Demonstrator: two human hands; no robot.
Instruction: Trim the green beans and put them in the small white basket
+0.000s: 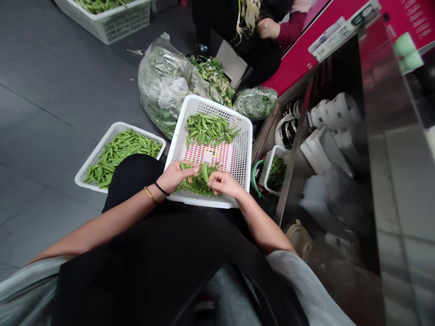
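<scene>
A white plastic basket (247,149) rests on my lap, with green pea pods (209,129) heaped at its far end and thin green trimmings (197,184) at the near end. Over the trimmings, my left hand (178,174) is closed around a few pea pods, partly hidden by its fingers. Just to its right, my right hand (224,183) pinches a single pea pod (205,173) that stands nearly upright. A small gap separates the two hands.
Left of my knee stands another white basket (79,174) of pods. Beyond are a plastic bag of greens (163,77), loose green vegetables (215,79) and another person's hand (268,28) near rooted stalks (251,13). A metal shelf unit (365,136) borders the right.
</scene>
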